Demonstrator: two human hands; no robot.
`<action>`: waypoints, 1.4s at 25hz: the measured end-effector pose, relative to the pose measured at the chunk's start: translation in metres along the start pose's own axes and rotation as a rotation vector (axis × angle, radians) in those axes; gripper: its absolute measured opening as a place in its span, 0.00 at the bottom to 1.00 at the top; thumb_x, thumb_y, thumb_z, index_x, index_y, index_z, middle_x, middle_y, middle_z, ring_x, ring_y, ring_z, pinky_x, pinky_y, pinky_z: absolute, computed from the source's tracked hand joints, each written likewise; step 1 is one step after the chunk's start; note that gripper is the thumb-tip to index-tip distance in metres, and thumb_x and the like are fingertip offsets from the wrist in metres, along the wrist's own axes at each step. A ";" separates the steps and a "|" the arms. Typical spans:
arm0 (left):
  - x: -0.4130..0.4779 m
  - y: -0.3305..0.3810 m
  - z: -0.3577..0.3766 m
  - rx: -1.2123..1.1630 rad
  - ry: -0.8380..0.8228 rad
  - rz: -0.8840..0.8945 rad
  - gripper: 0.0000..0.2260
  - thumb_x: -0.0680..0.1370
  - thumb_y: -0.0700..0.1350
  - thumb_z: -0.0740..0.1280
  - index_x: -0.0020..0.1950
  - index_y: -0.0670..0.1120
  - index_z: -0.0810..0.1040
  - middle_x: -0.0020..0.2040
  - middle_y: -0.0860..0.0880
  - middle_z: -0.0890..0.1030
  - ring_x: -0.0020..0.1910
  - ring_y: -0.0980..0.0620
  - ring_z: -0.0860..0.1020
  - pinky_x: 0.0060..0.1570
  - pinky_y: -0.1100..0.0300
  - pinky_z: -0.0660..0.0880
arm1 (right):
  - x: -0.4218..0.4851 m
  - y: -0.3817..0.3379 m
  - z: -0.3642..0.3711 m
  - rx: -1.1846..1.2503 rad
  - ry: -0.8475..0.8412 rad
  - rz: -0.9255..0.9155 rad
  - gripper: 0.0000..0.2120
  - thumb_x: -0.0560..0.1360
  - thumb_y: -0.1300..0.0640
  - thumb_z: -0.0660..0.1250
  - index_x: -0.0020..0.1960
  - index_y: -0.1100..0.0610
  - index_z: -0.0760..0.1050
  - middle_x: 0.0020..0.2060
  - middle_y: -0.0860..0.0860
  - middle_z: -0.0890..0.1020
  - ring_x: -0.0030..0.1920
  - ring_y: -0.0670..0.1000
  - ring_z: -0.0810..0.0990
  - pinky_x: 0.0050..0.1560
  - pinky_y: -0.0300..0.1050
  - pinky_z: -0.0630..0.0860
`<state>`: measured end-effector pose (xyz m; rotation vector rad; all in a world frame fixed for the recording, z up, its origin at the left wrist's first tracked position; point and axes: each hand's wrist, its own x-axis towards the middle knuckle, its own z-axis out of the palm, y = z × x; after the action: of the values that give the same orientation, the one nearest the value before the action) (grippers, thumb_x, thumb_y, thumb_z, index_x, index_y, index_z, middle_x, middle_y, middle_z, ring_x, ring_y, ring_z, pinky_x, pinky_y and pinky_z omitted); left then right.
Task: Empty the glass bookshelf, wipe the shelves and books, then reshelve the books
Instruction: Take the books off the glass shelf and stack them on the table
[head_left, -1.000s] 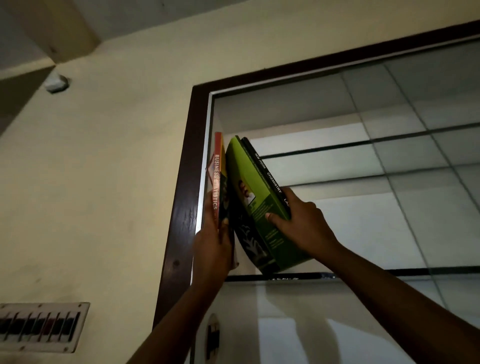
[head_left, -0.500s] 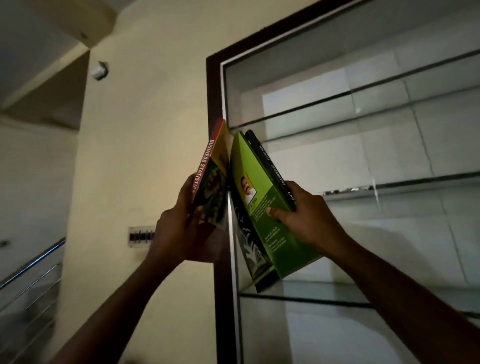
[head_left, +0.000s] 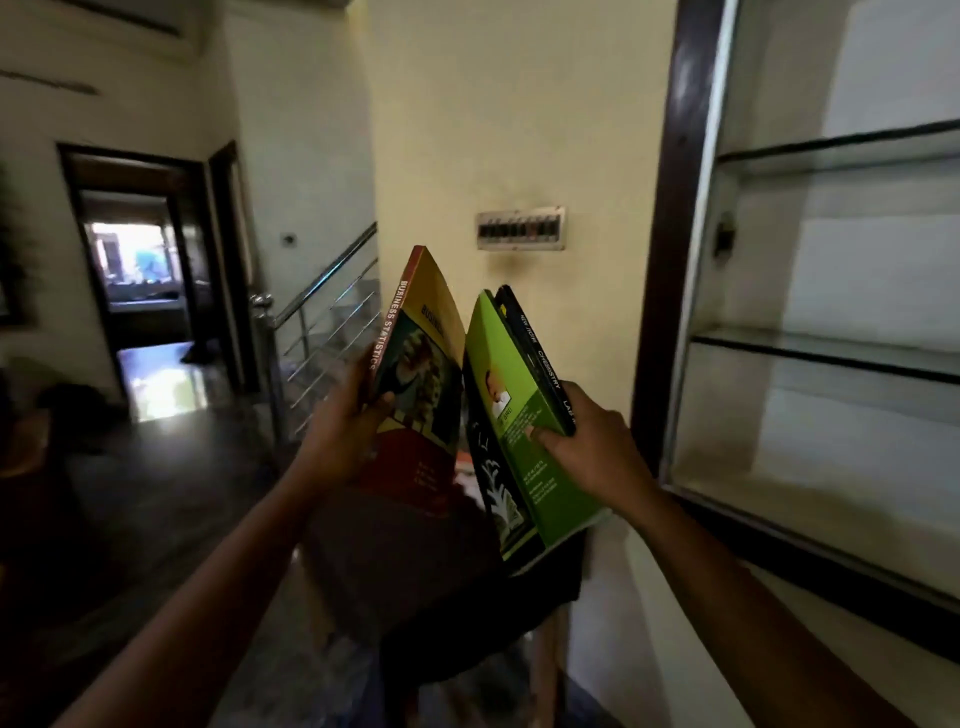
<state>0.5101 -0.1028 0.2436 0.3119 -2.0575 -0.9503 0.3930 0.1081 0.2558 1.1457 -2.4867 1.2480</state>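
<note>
You're holding books in both hands, left of the wall-set bookshelf w/ dark wooden frame (head_left: 675, 260) & well clear of its thin glass shelves (head_left: 831, 348).

Risks: your right hand (head_left: 597, 447) is carrying a bundle in one pinch, thumb pressing on the bright green glossy paperback (head_left: 524, 441), fingers curling round the back. The thin black "Chemistry" lab book (head_left: 540, 358) is sitting behind it, & a black cover w/ a white plant design (head_left: 493, 483) is hanging lower in front; can't tell if that's a separate book. The covers look slick and the bundle is fanning, so prob. the lowest one is going to slide out if you're tilting it further or loosening the thumb. Your left hand (head_left: 345, 431) is gripping the red-and-yellow "Business Statistics" paperback (head_left: 421, 374) low by the spine, thumb curling over the front, so the top-heavy book is leaning & could twist free. You're aiming at a dark blurred surface (head_left: 415, 561) below; what's on it isn't readable, so a blind drop could knock sth. off. The metal stair railing (head_left: 327, 291) is nearby on the left.

Looks: no books are showing on the shelves in view, so emptying seems nearly done. The glass is reading pale & hazy. Book corners are looking intact; dust isn't discernible.
</note>
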 end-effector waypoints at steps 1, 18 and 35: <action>-0.013 -0.024 -0.022 0.011 0.000 -0.037 0.26 0.79 0.37 0.62 0.73 0.53 0.59 0.60 0.48 0.74 0.48 0.51 0.78 0.35 0.60 0.77 | -0.002 -0.008 0.031 0.020 -0.063 0.009 0.24 0.75 0.53 0.67 0.69 0.52 0.64 0.55 0.53 0.80 0.45 0.53 0.80 0.48 0.41 0.76; -0.118 -0.317 -0.318 -0.134 0.037 -0.686 0.20 0.80 0.39 0.60 0.66 0.58 0.62 0.59 0.46 0.77 0.52 0.45 0.81 0.50 0.48 0.79 | 0.014 -0.123 0.422 -0.112 -0.552 0.211 0.30 0.74 0.41 0.64 0.72 0.51 0.60 0.60 0.58 0.77 0.59 0.59 0.76 0.58 0.50 0.73; 0.249 -0.493 -0.148 -0.499 -0.515 -0.322 0.22 0.79 0.35 0.60 0.70 0.49 0.63 0.61 0.44 0.76 0.54 0.48 0.79 0.44 0.64 0.79 | 0.257 -0.101 0.461 -0.257 0.043 0.561 0.28 0.75 0.44 0.63 0.71 0.48 0.60 0.58 0.56 0.79 0.53 0.59 0.79 0.55 0.52 0.76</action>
<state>0.4142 -0.6446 0.0880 0.1363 -2.1535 -1.8537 0.3761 -0.4139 0.1294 0.3643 -2.9304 0.9842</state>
